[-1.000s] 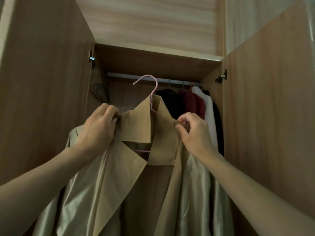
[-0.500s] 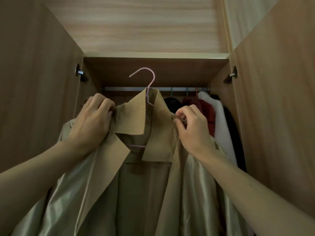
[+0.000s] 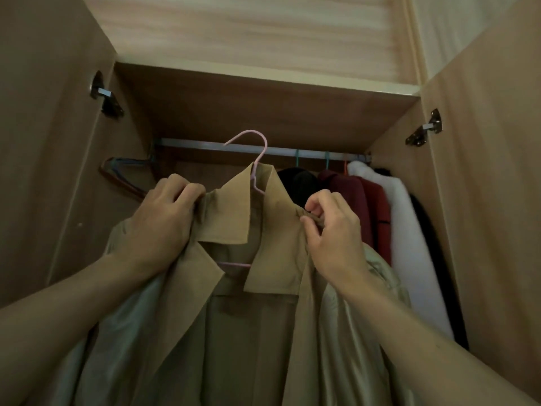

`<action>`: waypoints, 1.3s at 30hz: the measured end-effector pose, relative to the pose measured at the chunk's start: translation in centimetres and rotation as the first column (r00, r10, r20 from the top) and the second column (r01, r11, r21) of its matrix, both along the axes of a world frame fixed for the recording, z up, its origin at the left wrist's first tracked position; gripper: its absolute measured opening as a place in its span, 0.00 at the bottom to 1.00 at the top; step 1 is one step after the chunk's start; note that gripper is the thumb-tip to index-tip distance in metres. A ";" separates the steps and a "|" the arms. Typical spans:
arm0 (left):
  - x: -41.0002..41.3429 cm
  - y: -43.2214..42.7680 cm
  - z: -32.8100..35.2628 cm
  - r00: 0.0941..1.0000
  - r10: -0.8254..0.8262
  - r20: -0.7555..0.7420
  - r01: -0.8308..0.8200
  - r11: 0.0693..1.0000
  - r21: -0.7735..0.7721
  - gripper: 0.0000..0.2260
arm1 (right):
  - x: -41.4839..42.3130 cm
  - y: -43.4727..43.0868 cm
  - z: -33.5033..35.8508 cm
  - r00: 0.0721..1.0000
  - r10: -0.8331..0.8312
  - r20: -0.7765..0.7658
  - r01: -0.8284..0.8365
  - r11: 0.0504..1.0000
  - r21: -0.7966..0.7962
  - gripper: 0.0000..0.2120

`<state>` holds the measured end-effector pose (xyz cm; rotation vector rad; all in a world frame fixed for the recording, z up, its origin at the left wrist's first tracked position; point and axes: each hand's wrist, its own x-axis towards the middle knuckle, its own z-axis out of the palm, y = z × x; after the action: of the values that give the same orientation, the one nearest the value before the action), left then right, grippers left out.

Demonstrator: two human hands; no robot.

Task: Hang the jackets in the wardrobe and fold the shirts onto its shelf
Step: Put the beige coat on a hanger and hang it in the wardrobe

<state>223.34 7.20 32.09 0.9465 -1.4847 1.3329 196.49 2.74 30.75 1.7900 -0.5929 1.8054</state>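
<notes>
Left hand (image 3: 158,227) clenched round the shoulder of the tan trench coat (image 3: 234,332), cloth bunched under curled fingers. Right hand (image 3: 333,232) pinches the opposite collar edge between thumb and forefinger. The 2 holds sit about over the arms of the thin pink hanger (image 3: 259,159) inside the collar. The coat hangs at the mouth of the open wardrobe (image 3: 263,106), hook level with the metal rail (image 3: 193,143); whether it has caught cannot be told. Hung garments (image 3: 366,206) in black, dark red and white fill the rail's right end; spare hangers (image 3: 126,177) sit at its left. Judged: cloth soft, limp and fairly weighty, with a glossy lining likely to slip; support at the shoulders, not the lapels.
</notes>
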 end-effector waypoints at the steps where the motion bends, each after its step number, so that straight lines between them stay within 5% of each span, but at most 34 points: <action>1: 0.6 -1.2 0.5 1.000 -0.005 0.025 0.005 1.000 -0.010 0.15 | 0.5 -0.8 0.3 1.000 -0.016 -0.001 0.016 1.000 -0.007 0.10; 16: 8.8 -16.1 7.6 0.986 -0.140 0.095 0.149 0.984 -0.097 0.17 | 8.5 -11.7 6.8 0.972 -0.234 0.029 0.235 0.959 -0.155 0.10; 27: 9.4 -21.8 10.2 0.992 0.052 0.117 -0.036 0.991 -0.129 0.18 | 9.7 -17.9 9.9 0.967 -0.254 0.007 0.247 0.935 -0.254 0.05; 39: 11.0 -27.5 14.4 0.995 0.029 0.093 -0.010 0.980 -0.197 0.18 | 11.4 -20.7 15.1 0.907 -0.421 -0.010 0.400 0.869 -0.292 0.06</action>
<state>234.32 -20.33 46.47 0.7821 -1.3876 1.5267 207.92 -17.92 45.86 1.4026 -0.5980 1.4428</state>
